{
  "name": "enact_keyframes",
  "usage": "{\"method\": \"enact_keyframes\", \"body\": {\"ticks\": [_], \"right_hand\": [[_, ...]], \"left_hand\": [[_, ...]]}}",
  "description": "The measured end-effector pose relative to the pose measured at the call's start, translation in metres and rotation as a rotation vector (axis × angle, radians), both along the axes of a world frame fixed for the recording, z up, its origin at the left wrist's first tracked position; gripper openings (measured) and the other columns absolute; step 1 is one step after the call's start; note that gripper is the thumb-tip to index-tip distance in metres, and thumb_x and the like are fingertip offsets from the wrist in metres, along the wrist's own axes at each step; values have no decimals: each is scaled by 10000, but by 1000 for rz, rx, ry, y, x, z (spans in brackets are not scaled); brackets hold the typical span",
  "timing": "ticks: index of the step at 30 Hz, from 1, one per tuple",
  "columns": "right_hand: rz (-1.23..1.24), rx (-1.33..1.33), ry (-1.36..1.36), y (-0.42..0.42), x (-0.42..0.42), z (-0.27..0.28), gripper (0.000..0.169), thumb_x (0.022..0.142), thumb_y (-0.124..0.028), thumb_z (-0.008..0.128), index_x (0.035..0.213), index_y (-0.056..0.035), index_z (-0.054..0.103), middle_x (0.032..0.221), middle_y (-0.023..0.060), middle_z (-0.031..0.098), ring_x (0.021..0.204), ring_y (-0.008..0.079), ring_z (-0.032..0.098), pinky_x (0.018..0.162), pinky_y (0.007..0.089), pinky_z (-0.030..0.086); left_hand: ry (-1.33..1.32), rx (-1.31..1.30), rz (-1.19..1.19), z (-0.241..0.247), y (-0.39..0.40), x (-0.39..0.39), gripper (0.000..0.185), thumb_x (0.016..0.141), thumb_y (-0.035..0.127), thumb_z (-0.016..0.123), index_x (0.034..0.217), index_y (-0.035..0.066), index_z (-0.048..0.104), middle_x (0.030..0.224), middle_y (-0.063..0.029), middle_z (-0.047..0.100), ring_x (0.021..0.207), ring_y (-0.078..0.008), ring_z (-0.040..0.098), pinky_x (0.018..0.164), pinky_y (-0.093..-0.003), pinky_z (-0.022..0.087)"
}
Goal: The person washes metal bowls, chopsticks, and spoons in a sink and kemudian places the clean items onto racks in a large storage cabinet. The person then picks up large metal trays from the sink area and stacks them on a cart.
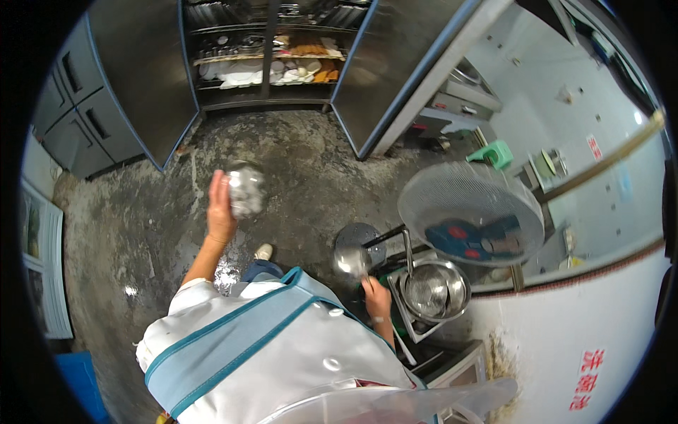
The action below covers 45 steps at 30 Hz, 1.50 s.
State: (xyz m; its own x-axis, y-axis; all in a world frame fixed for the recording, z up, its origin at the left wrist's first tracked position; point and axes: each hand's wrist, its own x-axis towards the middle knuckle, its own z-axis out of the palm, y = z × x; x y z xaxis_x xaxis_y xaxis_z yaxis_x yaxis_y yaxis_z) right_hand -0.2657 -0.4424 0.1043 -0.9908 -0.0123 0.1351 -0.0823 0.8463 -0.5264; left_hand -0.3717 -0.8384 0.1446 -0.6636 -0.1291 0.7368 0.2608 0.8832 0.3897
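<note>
My left hand [221, 209] is raised over the floor, its fingers against a shiny, rounded object [245, 191] that is blurred; it looks like a metal or clear bowl, and I cannot tell its contents. Low at the right of my body, my right hand [376, 297] grips the handle of a metal ladle [352, 261]. Beyond the ladle is a grey round lid or bucket top [366, 238] with small holes or drops. Metal bowls and a strainer [428, 289] rest in a steel frame just right of that hand.
A large mesh strainer [471, 212] hangs or stands at the right, near a wooden pole [609, 153]. Ahead, a steel cabinet [265, 103] has its doors swung out and stocked shelves. The floor [132, 238] is wet. A green stool [495, 153] lies beyond the wall opening.
</note>
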Motion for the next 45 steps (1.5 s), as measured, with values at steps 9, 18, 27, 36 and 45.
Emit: {"method": "enact_keyframes", "body": {"ticks": [9, 18, 27, 36, 45], "right_hand": [[-38, -109, -80, -83, -264, -103, 260, 743, -265, 569, 686, -12, 546, 642, 177, 548, 598, 308, 545, 555, 387, 422], [-214, -57, -126, -138, -423, -133, 329, 761, -309, 551, 638, -6, 517, 630, 203, 531, 615, 387, 515, 530, 439, 387], [-151, -60, 84, -260, -847, -170, 273, 790, -292, 527, 738, -24, 519, 680, 229, 527, 696, 421, 498, 578, 447, 393], [287, 43, -58, -496, -1230, -192, 320, 827, -357, 430, 933, -79, 548, 766, 198, 580, 765, 365, 548, 674, 431, 438], [533, 257, -564, -590, -1267, -167, 305, 737, -153, 536, 1016, -33, 569, 1063, 161, 542, 938, 284, 528, 751, 368, 442]], "left_hand": [[141, 204, 552, -30, -190, -71, 600, 711, 4, 548, 1252, 19, 287, 1283, -188, 304, 1181, -336, 302, 975, -368, 265], [106, 188, 811, -45, -262, -144, 611, 659, -89, 417, 1250, -13, 282, 1281, -188, 307, 1193, -331, 277, 997, -385, 207], [12, 652, 948, -94, -250, -335, 529, 812, -13, 453, 1295, 45, 245, 1302, -187, 285, 1203, -308, 272, 970, -390, 227], [-251, 1215, 971, -105, -218, -520, 470, 815, 109, 502, 1245, 45, 323, 1155, -108, 446, 1035, -231, 428, 880, -327, 331], [-238, 1318, 923, -103, -213, -631, 543, 811, -1, 459, 1300, 77, 238, 1185, -121, 425, 1067, -220, 413, 899, -298, 311]]}}
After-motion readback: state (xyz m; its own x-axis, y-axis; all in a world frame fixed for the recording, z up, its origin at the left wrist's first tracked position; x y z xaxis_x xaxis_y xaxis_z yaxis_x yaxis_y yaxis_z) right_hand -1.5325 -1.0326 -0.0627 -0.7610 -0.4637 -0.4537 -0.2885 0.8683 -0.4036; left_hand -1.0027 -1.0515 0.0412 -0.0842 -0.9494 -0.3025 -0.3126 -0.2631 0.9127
